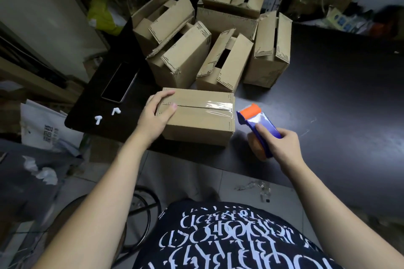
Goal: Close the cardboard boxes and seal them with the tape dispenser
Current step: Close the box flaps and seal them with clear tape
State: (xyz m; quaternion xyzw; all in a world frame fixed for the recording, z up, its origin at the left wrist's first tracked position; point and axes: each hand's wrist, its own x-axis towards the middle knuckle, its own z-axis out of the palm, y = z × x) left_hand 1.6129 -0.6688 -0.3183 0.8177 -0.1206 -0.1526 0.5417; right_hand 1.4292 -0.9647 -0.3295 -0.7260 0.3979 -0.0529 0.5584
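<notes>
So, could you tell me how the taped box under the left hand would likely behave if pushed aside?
The taped box probably slides flat rather than tips: it sits low and wide on the smooth dark table. With its top taped shut, it likely stays stiff. Its weight cannot be judged.

single head-worn view, looking forward and down, close over dark table (328,94)

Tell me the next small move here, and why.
Probably slide the taped box aside with the left hand, which grips its left end. Tape runs along the top seam, the right hand holds the tape dispenser off the box, and open boxes wait behind.
</notes>
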